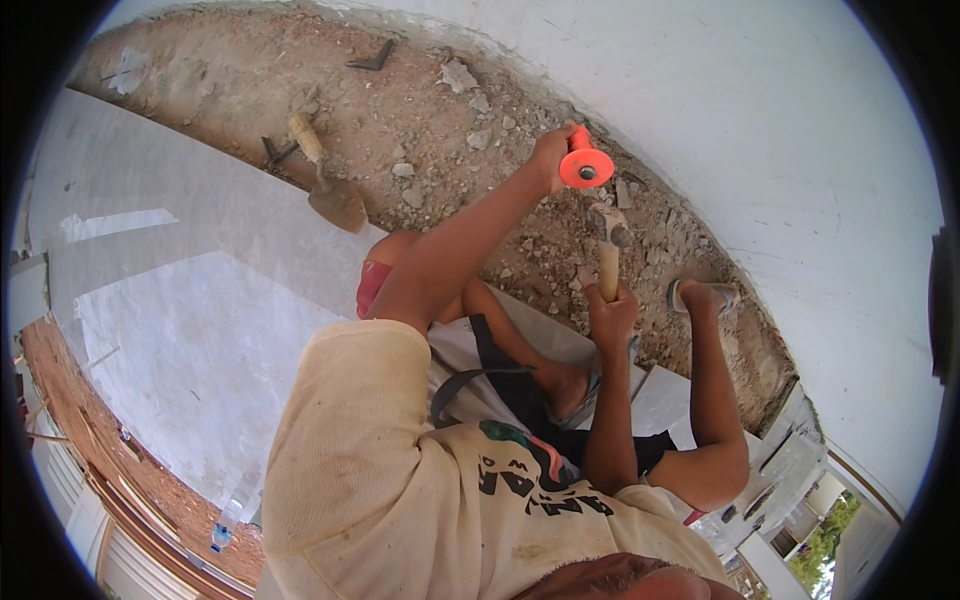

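My left hand [552, 160] is closed around the grip of a chisel with a round orange hand guard [587, 169], close to the base of the white wall. The chisel's metal struck end shows in the middle of the guard; its blade is hidden. Lower and to the right, my right hand [612, 316] grips the wooden handle of a hammer [608, 262]. The hammer's metal head is just below the guard and looks apart from it. Broken rubble and dirt [530, 235] lie under both tools.
A trowel [338, 203] with a wooden handle lies on the dirt's edge at left. A dark angled piece [372, 57] is farther off. The white wall [800, 150] curves along the right. Large grey slabs [200, 300] cover the left. A plastic bottle [222, 530] is at lower left.
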{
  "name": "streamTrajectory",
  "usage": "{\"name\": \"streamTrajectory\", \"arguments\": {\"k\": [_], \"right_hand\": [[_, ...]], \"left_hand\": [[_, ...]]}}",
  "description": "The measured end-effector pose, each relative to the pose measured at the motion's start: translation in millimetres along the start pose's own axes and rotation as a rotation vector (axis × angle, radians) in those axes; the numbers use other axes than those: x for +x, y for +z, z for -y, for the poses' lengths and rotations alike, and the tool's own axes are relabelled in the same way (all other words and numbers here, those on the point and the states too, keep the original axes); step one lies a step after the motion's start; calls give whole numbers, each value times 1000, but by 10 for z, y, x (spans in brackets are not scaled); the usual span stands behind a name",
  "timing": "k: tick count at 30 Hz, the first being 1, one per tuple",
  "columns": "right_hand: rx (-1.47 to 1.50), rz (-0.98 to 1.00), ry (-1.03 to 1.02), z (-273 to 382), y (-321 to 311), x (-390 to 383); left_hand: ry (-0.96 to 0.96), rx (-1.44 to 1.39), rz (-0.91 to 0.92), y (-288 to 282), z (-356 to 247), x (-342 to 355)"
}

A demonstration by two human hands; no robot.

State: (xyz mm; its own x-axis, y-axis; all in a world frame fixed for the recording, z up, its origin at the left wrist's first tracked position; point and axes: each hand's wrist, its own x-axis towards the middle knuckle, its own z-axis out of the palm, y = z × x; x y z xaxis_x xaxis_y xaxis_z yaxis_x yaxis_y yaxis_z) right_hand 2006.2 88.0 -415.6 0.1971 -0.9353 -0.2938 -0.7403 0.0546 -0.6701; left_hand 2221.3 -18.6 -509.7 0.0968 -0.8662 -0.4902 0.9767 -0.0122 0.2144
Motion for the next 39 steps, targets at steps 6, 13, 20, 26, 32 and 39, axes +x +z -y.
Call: {"name": "streamTrajectory", "arguments": {"k": [6,13,20,26,32,39], "right_hand": [[57,27,-128,111,-9,16],[194,-95,-545,301,-284,129],[399,-67,-898,189,-197,360],[-359,-11,-499,2,60,625],[1,-57,-717,344,-161,409],[292,-120,-1023,-675,-57,985]], "left_hand": [[7,-13,185,-240,-187,170],[-16,-201,152,-81,-208,40],[-29,-230,132,-84,-206,45],[-28,-155,57,120,-192,-84],[-13,-273,167,-163,-202,274],[38,-263,175,-111,-173,235]]}}
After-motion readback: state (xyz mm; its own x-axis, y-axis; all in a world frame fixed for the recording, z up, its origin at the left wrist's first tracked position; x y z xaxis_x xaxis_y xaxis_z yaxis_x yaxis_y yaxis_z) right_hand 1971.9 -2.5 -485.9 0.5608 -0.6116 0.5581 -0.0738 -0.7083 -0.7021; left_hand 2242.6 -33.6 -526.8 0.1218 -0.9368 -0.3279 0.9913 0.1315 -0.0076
